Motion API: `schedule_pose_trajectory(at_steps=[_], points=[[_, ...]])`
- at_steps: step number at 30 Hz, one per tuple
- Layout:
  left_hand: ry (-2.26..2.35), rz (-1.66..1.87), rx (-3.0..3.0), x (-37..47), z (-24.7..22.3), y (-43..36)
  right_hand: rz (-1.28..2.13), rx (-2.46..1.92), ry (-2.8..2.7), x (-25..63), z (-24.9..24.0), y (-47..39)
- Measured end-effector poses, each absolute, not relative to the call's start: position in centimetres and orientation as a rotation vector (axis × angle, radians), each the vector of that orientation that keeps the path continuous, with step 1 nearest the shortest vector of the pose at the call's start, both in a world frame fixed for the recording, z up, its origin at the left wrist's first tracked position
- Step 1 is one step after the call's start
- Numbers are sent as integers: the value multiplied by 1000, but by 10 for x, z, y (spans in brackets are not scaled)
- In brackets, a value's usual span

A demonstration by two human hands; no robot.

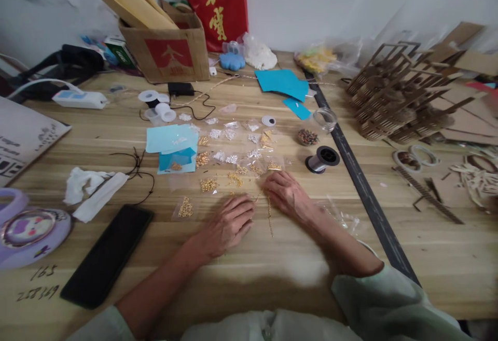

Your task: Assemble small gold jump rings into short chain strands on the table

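Hands rest low on a wooden table [272, 273], close together near the middle of the scene. Left hand [229, 224] lies palm down, fingers curled together, tips pinched at the near end of a thin gold chain [269, 215]; whether they actually grip it cannot be told. Right hand [286, 193] lies just right of it, fingers bent and close together, tips touching the table beside the chain's far end. The chain runs near to far between the two hands, flat on the wood.

Just beyond the fingertips lie many small clear bags of gold beads [209, 185], in loose rows, with bags of pale beads [215, 133] farther off. To their left sits a light blue paper [172, 138]. Right of the bags stands a spool of silver wire [322, 159] on its side, and beyond it a small clear jar [324, 119] next to a heap of dark beads [307, 137]. A black phone [107, 255] lies near left, beside crumpled white tissue [83, 184]. A cardboard box [167, 50] stands at the far edge. Stacked wooden lattice pieces [392, 97] occupy the far right.
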State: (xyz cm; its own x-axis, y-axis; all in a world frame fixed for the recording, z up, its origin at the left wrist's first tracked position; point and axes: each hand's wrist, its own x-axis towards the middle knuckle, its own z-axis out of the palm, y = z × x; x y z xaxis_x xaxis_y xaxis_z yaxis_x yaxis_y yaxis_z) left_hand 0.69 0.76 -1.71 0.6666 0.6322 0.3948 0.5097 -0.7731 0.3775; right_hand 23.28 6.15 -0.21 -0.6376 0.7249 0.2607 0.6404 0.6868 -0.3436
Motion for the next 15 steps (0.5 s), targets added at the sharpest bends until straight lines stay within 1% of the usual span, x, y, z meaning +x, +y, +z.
schedule_pose_trajectory(at_steps=[5, 15], points=[[885, 840, 2589, 7, -20, 8, 319, -1046, -2558, 226, -1, 61], [806, 845, 2544, 4, -20, 4, 196, -1140, -2620, 219, -10, 69]])
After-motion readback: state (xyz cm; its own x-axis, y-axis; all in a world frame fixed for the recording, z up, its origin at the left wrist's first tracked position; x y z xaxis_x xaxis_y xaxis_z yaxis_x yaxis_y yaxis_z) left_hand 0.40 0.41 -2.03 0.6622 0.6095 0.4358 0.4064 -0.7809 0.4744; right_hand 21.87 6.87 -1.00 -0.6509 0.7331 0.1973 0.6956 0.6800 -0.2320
